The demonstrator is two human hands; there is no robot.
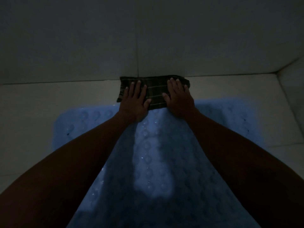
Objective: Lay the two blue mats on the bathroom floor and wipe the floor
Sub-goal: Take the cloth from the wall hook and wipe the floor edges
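Observation:
A blue mat [153,162] with round suction cups lies flat on the pale tiled floor [49,99], stretching from below me toward the wall. Only one mat can be made out in the dim light. A dark striped cloth [156,91] lies on the floor just past the mat's far edge, against the base of the wall. My left hand [134,102] presses flat on the cloth's left part, fingers spread. My right hand [178,99] presses flat on its right part, fingers spread. Both forearms reach out over the mat.
A tiled wall [148,38] rises right behind the cloth, with a vertical grout line at the middle. A second wall [292,89] meets it at a corner on the right. The room is dim.

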